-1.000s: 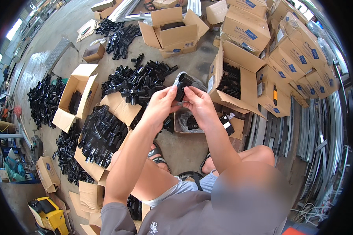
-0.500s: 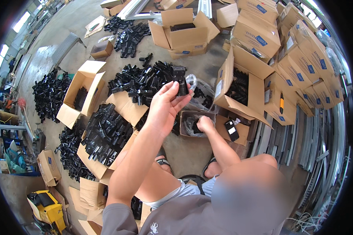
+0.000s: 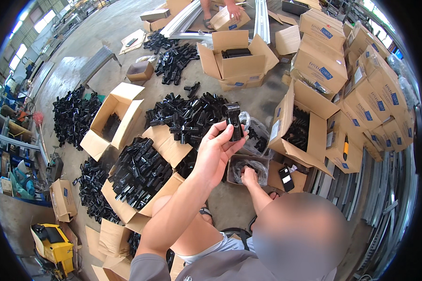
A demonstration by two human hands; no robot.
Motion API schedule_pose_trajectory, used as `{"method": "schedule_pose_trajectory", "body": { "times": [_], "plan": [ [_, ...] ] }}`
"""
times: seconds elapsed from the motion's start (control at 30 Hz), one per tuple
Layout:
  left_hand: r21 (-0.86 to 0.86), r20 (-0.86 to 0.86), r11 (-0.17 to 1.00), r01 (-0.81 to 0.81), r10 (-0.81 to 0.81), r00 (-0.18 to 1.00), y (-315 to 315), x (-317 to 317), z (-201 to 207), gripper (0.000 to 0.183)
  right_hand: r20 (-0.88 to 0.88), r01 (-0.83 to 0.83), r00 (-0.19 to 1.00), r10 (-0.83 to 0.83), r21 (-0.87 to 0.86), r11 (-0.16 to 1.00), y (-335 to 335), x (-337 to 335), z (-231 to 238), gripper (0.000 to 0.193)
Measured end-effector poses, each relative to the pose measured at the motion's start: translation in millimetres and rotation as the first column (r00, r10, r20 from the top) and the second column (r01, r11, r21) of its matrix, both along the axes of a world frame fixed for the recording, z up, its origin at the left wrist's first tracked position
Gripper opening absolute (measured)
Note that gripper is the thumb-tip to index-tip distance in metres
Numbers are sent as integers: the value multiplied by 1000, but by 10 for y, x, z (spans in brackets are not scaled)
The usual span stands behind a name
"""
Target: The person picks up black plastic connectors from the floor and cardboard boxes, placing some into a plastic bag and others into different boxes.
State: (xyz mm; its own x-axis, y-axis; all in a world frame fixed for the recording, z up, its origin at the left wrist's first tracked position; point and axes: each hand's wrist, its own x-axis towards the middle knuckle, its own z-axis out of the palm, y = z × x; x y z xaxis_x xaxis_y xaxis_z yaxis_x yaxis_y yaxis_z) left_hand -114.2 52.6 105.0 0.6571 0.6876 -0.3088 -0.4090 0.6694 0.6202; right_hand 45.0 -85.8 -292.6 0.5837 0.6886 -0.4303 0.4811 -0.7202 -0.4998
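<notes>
My left hand [image 3: 215, 152] is raised over the heaps, closed round a black bracket [image 3: 231, 122] with a ring-shaped upper end. Lower to the right, my right hand [image 3: 249, 177] reaches into a small cardboard box [image 3: 231, 171] lined with a clear plastic bag [image 3: 259, 168]. Its fingers look drawn together at the bag; what they hold, if anything, is hidden. Behind the raised bracket lies a pile of similar black parts [image 3: 187, 112]. Another clear bag [image 3: 255, 133] with black parts in it stands just beyond the small box.
An open carton [image 3: 316, 136] of black parts stands at the right, by stacked closed cartons [image 3: 320, 68]. A phone [image 3: 286, 180] lies on cardboard beside the small box. More black parts [image 3: 140, 173] fill an opened carton at the left. Another person's hand [image 3: 234, 10] touches a carton at the far side.
The view has shifted, so the scene sits lower and further right. Another person's hands have come into view at the top. My left hand still holds the bracket; my right stays in the small box.
</notes>
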Motion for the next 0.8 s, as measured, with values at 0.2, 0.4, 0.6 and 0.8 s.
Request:
{"method": "schedule_pose_trajectory", "body": {
  "times": [0.2, 0.4, 0.6, 0.8],
  "plan": [
    [42, -5, 999, 7, -7, 1000, -27, 37, -22, 15, 30, 5, 1000, -3, -83, 997, 121, -23, -20, 29],
    [14, -39, 1000, 8, -7, 999, -43, 46, -4, 17, 21, -23, 999, 24, -39, 999, 34, -17, 212, 24],
    [64, -43, 998, 16, -13, 999, -52, 93, -3, 12, 38, 294, 944, -329, 358, 886, -160, 3, 437, 18],
    [111, -66, 993, -32, 40, 997, -47, 92, -55, 19, -182, 403, 903, -390, 676, 617, 173, -53, 1517, 21]
  ]
}}
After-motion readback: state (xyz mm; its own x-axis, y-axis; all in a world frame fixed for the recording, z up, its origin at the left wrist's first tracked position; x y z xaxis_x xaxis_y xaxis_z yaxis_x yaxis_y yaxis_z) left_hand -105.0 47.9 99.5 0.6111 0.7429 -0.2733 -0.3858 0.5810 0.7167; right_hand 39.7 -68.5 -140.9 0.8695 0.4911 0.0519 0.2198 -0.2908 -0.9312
